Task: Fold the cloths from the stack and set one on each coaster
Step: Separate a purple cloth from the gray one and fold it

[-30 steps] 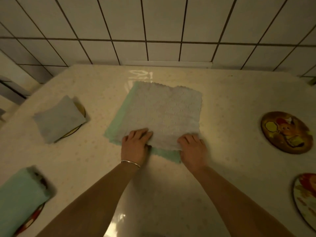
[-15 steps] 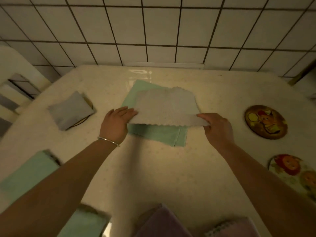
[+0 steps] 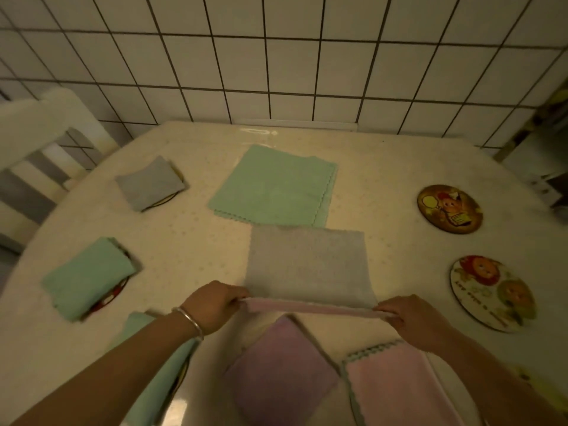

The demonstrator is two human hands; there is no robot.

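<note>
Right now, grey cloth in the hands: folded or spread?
Spread, single layer. Left hand and right hand pinch the near corners of the grey cloth; the rest lies flat on the table.

Taking the green cloth stack [image 3: 273, 186] as landmark: bare tabletop [image 3: 378, 192] lies open to its right, up to two uncovered cartoon coasters [image 3: 449, 208] [image 3: 492, 293]. To its left, open table reaches a folded grey cloth [image 3: 150, 182] and folded green cloth [image 3: 87, 278], each on a coaster. Nearer than the stack, a stretched grey cloth [image 3: 309, 265] spans the way, with folded purple [image 3: 281, 373] and pink [image 3: 396, 392] cloths beyond it.
</note>
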